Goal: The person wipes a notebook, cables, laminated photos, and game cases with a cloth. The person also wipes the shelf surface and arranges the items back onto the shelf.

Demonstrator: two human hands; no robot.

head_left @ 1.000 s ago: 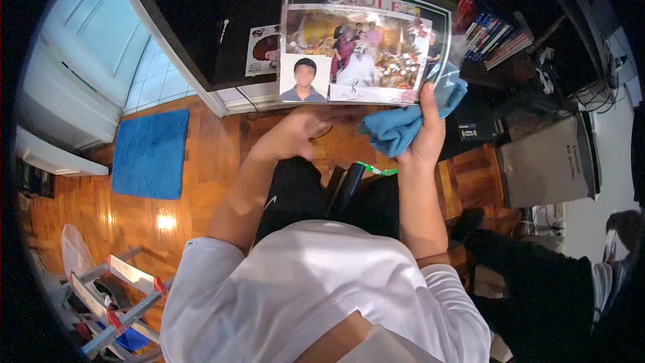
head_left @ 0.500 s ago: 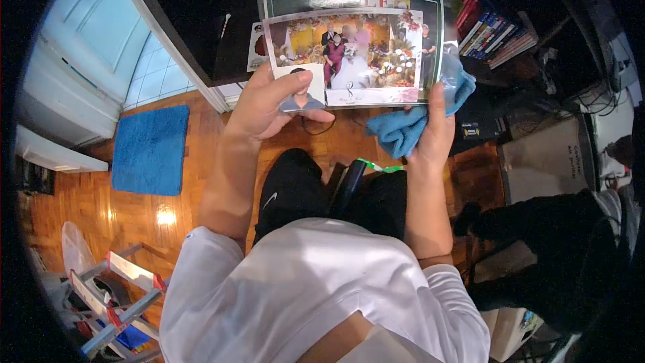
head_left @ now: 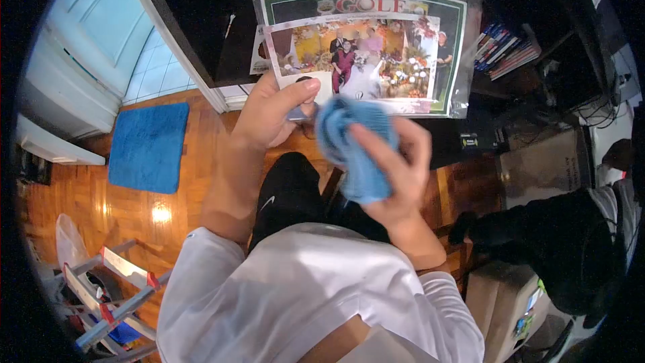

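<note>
My left hand pinches the lower left corner of a stack of photos. On top lies a group photo with flowers, and a small portrait photo sits under my thumb. Behind them is a green-bordered golf print in a clear plastic sleeve. My right hand grips a bunched blue cloth, blurred by motion, in front of the lower edge of the photos. Whether the cloth touches them I cannot tell.
A dark shelf holds several books at the right. On the wooden floor lie a blue mat and, at lower left, a stepladder. A grey box and a beige storage box stand to the right.
My right hand has let go of the right edge of the photos and moved left and down with the blue cloth. My left hand still holds the stack, which has shifted slightly right.
</note>
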